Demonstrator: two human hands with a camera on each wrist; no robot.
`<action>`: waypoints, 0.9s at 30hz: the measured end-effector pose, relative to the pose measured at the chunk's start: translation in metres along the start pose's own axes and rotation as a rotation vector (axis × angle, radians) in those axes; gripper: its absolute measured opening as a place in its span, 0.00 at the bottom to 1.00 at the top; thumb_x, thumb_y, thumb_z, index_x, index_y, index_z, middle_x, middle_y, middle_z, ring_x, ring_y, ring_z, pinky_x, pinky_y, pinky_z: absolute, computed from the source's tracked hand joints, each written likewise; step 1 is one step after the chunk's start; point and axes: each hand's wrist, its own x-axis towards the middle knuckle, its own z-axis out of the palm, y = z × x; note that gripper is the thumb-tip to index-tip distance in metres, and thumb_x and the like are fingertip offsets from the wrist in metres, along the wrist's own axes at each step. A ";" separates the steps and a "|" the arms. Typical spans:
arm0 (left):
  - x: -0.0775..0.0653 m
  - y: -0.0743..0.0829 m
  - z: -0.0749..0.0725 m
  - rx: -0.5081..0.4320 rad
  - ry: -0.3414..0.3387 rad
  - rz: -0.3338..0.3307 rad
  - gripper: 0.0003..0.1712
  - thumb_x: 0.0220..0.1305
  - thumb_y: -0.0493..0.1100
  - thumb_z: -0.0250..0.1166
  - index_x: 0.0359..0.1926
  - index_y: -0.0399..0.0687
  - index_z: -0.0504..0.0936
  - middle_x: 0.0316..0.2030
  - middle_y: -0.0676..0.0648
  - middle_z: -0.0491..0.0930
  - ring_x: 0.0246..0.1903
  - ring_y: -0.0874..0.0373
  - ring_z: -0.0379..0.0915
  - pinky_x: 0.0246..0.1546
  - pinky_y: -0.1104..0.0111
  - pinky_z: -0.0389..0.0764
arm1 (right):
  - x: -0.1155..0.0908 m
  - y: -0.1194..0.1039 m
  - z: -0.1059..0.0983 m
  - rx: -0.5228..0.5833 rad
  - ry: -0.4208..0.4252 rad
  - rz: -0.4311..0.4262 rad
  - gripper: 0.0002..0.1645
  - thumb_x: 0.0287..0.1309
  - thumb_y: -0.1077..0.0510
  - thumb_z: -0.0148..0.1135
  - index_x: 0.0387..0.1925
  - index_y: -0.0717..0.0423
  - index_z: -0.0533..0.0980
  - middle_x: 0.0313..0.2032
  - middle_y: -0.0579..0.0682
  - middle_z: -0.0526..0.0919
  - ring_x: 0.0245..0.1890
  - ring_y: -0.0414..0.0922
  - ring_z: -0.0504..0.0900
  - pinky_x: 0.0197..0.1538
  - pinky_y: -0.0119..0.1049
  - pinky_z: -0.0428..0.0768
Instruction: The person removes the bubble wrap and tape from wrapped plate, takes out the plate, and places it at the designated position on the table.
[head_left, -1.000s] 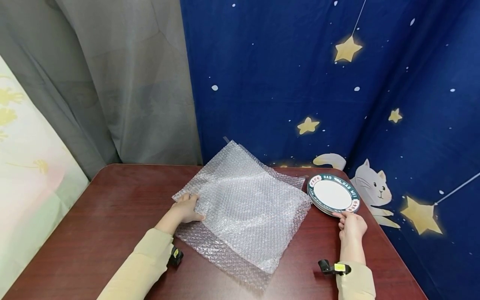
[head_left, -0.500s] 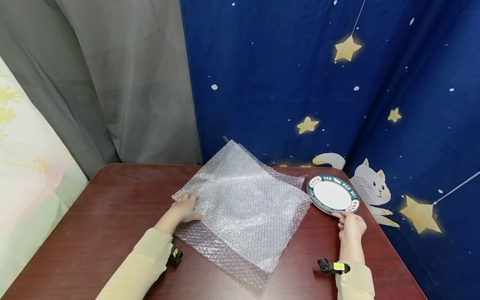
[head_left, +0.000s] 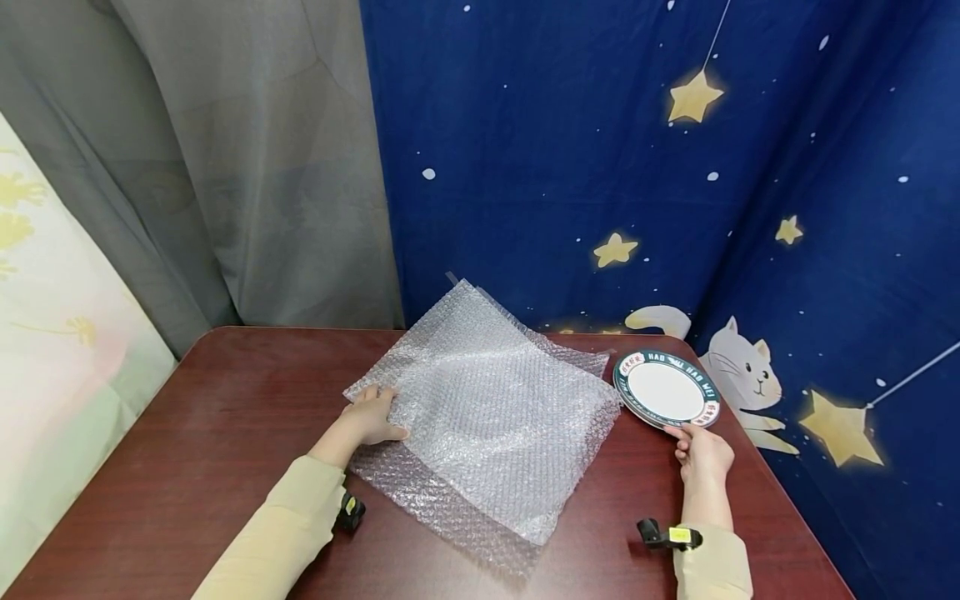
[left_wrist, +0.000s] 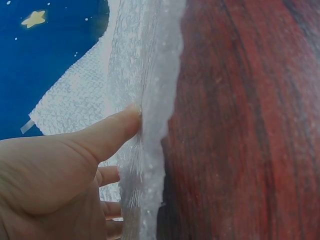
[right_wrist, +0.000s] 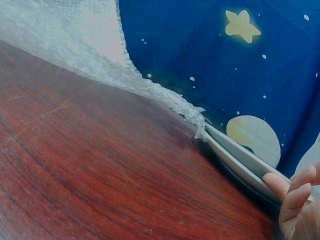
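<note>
In the head view a large sheet of bubble wrap [head_left: 487, 408] lies across the middle of the table, with one layer overlapping another. My left hand [head_left: 370, 417] rests on its left corner, fingers straight. Up close in the left wrist view, the thumb [left_wrist: 117, 130] touches the wrap's edge. To the right of the wrap is a round plate [head_left: 666, 388] with a white centre and a green lettered rim, atop another plate [right_wrist: 237, 167] that shows from the side. My right hand [head_left: 705, 452] pinches the top plate's near rim; part of the grip is hidden.
The dark red wooden table [head_left: 247, 417] runs back to a grey curtain [head_left: 285, 167] and a blue curtain [head_left: 525, 167] with stars and a cat. A corner of the wrap comes right up to the plates' left edge.
The top plate has shifted very slightly toward my right hand, and its rim covers more of the plate beneath. My left hand and the bubble wrap have stayed put.
</note>
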 end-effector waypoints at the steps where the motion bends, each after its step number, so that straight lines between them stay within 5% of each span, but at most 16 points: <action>1: 0.000 0.000 0.000 0.002 0.000 0.001 0.47 0.57 0.50 0.70 0.68 0.30 0.58 0.66 0.20 0.48 0.66 0.28 0.42 0.60 0.37 0.54 | -0.001 0.000 0.000 0.022 0.004 -0.004 0.07 0.63 0.66 0.54 0.42 0.63 0.68 0.15 0.50 0.82 0.08 0.34 0.67 0.12 0.24 0.63; 12: 0.000 0.001 0.001 0.006 -0.004 0.006 0.48 0.57 0.51 0.70 0.68 0.30 0.58 0.66 0.21 0.48 0.66 0.27 0.42 0.60 0.37 0.54 | -0.005 0.000 -0.006 -0.010 -0.016 0.043 0.11 0.64 0.65 0.56 0.46 0.63 0.68 0.15 0.48 0.82 0.09 0.34 0.68 0.13 0.24 0.66; 19: 0.001 -0.001 0.002 0.003 -0.001 0.010 0.48 0.57 0.52 0.70 0.68 0.30 0.58 0.66 0.21 0.48 0.66 0.27 0.42 0.60 0.37 0.54 | -0.008 0.001 -0.006 -0.086 -0.043 0.014 0.03 0.63 0.63 0.57 0.35 0.61 0.72 0.15 0.47 0.82 0.09 0.33 0.71 0.15 0.24 0.70; 27: 0.000 -0.004 0.001 0.005 -0.017 0.009 0.48 0.58 0.54 0.68 0.69 0.33 0.57 0.67 0.22 0.46 0.66 0.28 0.41 0.59 0.36 0.53 | -0.012 0.004 -0.005 -0.219 -0.093 -0.016 0.07 0.64 0.59 0.56 0.30 0.58 0.75 0.15 0.45 0.82 0.12 0.33 0.73 0.18 0.24 0.73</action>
